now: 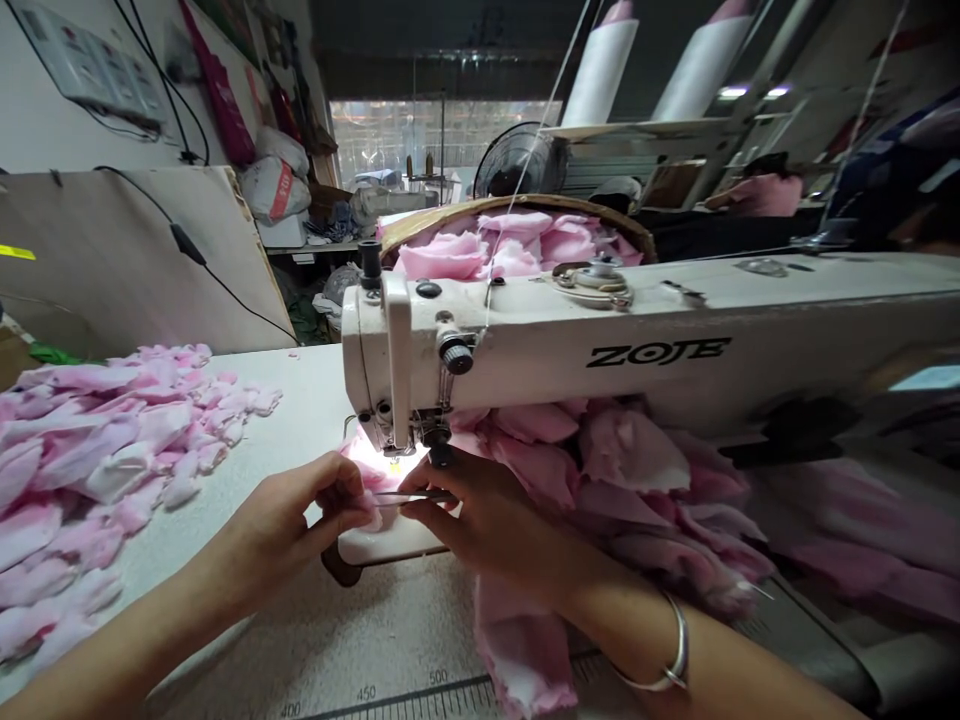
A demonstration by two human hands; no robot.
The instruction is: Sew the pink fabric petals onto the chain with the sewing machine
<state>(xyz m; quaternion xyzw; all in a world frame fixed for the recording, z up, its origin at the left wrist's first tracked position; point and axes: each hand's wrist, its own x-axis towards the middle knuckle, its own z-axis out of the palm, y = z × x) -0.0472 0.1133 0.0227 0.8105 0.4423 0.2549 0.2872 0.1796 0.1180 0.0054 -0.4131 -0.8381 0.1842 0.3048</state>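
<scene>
In the middle of the head view, my left hand [300,515] is closed, thumb and fingers pinching the edge of a pink fabric piece [370,510] in front of the presser foot. My right hand [487,510] grips slim metal tweezers [424,494] whose tips reach the fabric by my left fingertips. Just above both hands is the lit needle area of a white sewing machine [525,330]. Part of the fabric under the needle is lost in glare. Beneath and behind my right forearm lies a heap of pink fabric pieces [630,450].
On the left of the worktable [285,600] spreads a pile of pink pieces [112,450]. Behind the machine stands a round container [390,232] of pink fabric. Two thread cones [600,70] rise above it. A person [765,190] in pink sits at the far right.
</scene>
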